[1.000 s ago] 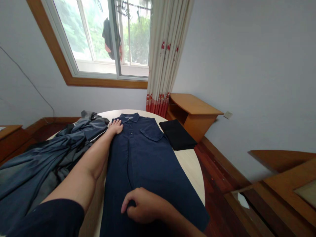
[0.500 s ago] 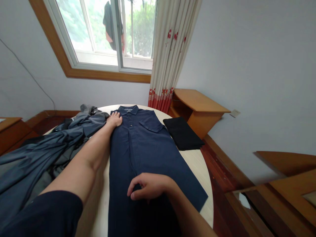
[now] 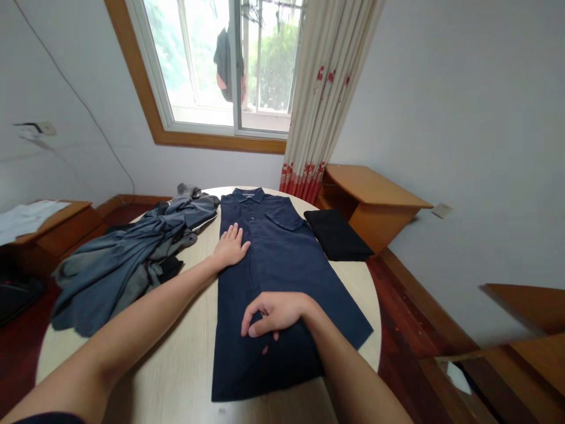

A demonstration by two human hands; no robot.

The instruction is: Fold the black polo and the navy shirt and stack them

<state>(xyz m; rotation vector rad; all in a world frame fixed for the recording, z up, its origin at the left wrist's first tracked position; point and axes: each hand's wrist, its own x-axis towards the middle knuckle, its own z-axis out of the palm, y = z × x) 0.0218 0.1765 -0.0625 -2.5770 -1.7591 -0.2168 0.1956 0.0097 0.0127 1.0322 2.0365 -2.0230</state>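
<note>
Pale table (image 3: 176,353): your left hand (image 3: 232,246) lies open-fingered on the navy shirt (image 3: 282,259) at ten o'clock, right hand (image 3: 276,312) (curled, grip unclear) nearer six.

Left hand (image 3: 232,246) shifted down the navy collared shirt (image 3: 286,259), off the shoulder onto the front, closer to the right hand (image 3: 278,312). Collar (image 3: 249,195) now well beyond it. Bottom edge (image 3: 247,393) newly in view, nearside of right hand.

Tabletop (image 3: 176,359) gap between heap (image 3: 128,259) and shirt (image 3: 286,259)
</note>
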